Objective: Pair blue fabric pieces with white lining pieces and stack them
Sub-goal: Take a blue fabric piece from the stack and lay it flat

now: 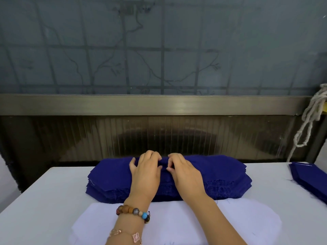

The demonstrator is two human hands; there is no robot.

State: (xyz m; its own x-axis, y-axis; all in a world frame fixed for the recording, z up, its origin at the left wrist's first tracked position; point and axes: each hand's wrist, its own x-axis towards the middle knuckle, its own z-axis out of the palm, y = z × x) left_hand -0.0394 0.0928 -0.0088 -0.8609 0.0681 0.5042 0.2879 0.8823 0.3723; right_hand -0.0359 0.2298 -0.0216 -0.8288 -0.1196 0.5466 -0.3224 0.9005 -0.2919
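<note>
On the counter [44, 200], the left hand [146, 171] presses loose-fingered on the blue fabric stack [109, 181], gripping nothing, while the right hand [185, 172] has its grip pinched on the top blue piece [212, 167]; next, likely, peeling that single layer onto the white lining pile [177, 225] just in front.

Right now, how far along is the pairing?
Done: no finished pair visible; a second blue stack at the right edge is unclear. In hand: left hand rests on the thick blue fabric stack, right hand pinches its top piece. Left: seemingly most; the white lining stack lies in front, unpaired.
</note>
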